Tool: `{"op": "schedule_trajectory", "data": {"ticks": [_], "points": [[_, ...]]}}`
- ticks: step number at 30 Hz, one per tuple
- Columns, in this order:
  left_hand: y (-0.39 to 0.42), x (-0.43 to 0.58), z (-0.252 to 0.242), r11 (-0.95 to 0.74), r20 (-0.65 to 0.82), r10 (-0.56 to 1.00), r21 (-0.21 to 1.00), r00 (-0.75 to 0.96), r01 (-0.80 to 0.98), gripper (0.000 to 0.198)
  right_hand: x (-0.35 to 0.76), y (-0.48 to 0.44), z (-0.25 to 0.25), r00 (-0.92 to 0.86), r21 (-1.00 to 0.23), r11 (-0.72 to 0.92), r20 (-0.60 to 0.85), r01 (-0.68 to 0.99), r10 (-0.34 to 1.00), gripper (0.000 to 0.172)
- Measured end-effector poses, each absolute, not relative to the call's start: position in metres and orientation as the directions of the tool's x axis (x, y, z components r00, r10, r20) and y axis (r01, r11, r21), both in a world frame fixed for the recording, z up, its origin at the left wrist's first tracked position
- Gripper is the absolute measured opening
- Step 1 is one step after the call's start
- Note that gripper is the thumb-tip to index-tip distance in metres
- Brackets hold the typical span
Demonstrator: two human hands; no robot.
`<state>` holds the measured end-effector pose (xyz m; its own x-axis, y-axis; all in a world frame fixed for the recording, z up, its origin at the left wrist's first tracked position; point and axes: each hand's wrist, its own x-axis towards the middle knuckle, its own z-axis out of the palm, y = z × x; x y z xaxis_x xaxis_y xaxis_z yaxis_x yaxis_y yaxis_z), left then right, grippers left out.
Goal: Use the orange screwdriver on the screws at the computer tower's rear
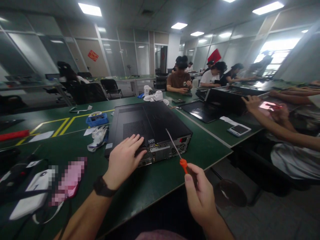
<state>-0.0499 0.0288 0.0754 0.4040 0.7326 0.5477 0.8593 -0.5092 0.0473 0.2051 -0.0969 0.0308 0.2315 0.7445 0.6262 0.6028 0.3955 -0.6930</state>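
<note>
A black desktop computer case [160, 116] lies on its side on the green table, its rear panel with ports and fan grille facing me. My left hand [126, 156] rests open on the near left edge of the case, fingers laid flat on the top panel. In my right hand [200, 193] is a screwdriver [183, 164] with an orange handle and a long thin shaft. Its tip points up and away, in front of the case's rear edge; whether it touches the case I cannot tell.
Left of the case are white gloves [98, 137], a blue basket [97, 120], and a pink pouch-like item [71, 181]. To the right, another person's hand [251, 104] is by a second, opened case [225, 100]. A white-edged phone [239, 129] lies near the table edge.
</note>
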Motion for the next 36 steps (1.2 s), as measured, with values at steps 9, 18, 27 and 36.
{"op": "schedule_trajectory", "data": {"ticks": [9,18,27,36], "points": [[0.028,-0.041,0.072,-0.457,0.621,0.708,0.040,0.336,0.888,0.040,0.199,-0.100,0.035,0.126,-0.474,0.550,0.824,0.688,0.553,0.025],[0.029,-0.038,0.073,-0.455,0.660,0.682,0.043,0.317,0.890,0.039,0.188,-0.094,0.042,0.067,-0.416,0.609,0.857,0.675,0.511,0.025],[0.028,-0.037,0.075,-0.457,0.658,0.690,0.073,0.302,0.886,0.039,0.188,-0.091,0.043,0.063,-0.420,0.628,0.858,0.655,0.509,0.026],[0.054,-0.026,0.075,-0.463,0.659,0.685,0.065,0.311,0.884,0.039,0.193,-0.081,0.053,0.062,-0.382,0.614,0.877,0.690,0.476,0.025]]}}
